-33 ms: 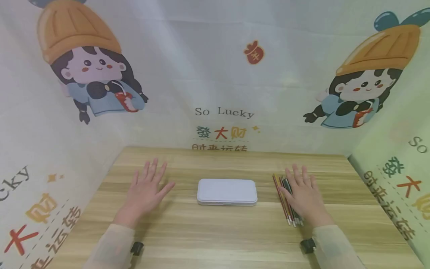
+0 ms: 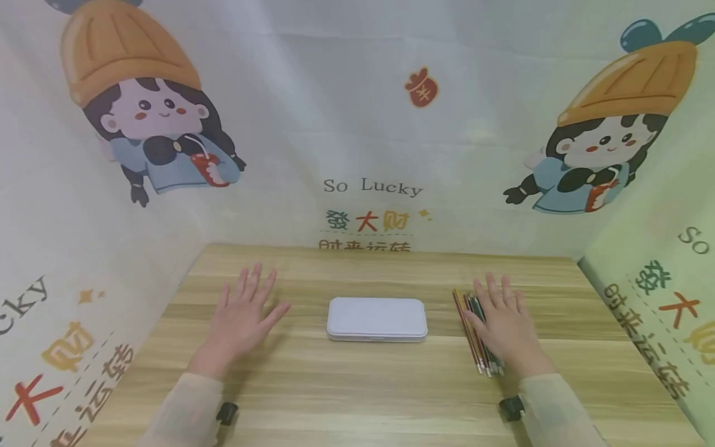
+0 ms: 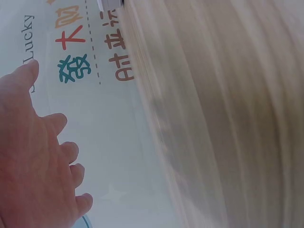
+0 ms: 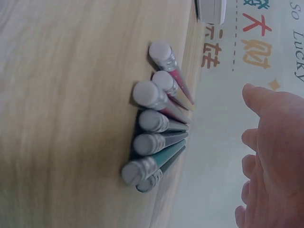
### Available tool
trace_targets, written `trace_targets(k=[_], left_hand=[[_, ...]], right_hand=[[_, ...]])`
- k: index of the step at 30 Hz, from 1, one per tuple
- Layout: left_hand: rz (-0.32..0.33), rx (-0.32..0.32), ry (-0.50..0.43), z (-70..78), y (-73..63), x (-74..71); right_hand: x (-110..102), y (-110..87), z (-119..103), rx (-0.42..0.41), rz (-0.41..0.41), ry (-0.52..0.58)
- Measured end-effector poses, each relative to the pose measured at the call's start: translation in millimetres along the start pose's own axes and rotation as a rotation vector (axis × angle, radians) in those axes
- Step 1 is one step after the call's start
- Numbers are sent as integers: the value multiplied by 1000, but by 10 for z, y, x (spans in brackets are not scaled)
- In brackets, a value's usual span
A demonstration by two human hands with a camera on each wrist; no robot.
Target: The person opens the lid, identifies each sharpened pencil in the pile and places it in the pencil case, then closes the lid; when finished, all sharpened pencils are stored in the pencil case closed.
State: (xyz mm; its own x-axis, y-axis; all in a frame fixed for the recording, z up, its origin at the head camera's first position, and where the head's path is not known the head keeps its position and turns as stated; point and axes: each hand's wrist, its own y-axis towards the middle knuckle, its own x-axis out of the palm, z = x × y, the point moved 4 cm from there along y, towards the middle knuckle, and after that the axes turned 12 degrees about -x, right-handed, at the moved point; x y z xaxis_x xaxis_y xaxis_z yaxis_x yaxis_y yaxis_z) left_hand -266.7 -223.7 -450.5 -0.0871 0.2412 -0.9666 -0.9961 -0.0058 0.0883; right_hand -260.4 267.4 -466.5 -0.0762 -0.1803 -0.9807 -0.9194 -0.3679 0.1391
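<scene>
A white, closed pencil case point(image 2: 377, 318) with rounded corners lies at the middle of the wooden table. To its right is a bundle of several pencils point(image 2: 472, 332) in red, yellow, dark green and black; their white erasers point toward the person. My left hand point(image 2: 239, 323), fingers spread, hovers palm down left of the case and holds nothing. The right hand point(image 2: 508, 326) is spread over the pencils and covers part of them in the head view. In the right wrist view the pencils point(image 4: 159, 121) lie on the wood, apart from the raised right hand point(image 4: 280, 156).
The wooden table point(image 2: 346, 391) ends at the back against a pale printed curtain point(image 2: 335, 124), which also closes off both sides. Dark bands point(image 2: 511, 408) with small devices sit at the wrists, below light sleeves point(image 2: 558, 410).
</scene>
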Motion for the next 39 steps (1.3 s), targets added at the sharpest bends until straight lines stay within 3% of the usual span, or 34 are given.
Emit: trace_targets(k=[13, 17, 22, 26, 30, 35, 39], left_hand=[[-2, 35, 3, 45, 14, 1], [-16, 114, -50, 88, 16, 49], [-45, 236, -147, 194, 24, 120], [-77, 272, -217, 282, 59, 176], [-149, 304, -288, 399, 108, 246], [-230, 305, -284, 547, 167, 327], [-257, 324, -247, 650, 202, 373]], right_hand=[[-20, 16, -5, -27, 40, -15], [-16, 54, -58, -60, 76, -1], [2, 146, -179, -135, 117, 117], [19, 240, -332, -221, 75, 213], [53, 338, -480, -276, 2, 289], [93, 442, -606, -307, -38, 318], [106, 510, -686, -327, -60, 311]])
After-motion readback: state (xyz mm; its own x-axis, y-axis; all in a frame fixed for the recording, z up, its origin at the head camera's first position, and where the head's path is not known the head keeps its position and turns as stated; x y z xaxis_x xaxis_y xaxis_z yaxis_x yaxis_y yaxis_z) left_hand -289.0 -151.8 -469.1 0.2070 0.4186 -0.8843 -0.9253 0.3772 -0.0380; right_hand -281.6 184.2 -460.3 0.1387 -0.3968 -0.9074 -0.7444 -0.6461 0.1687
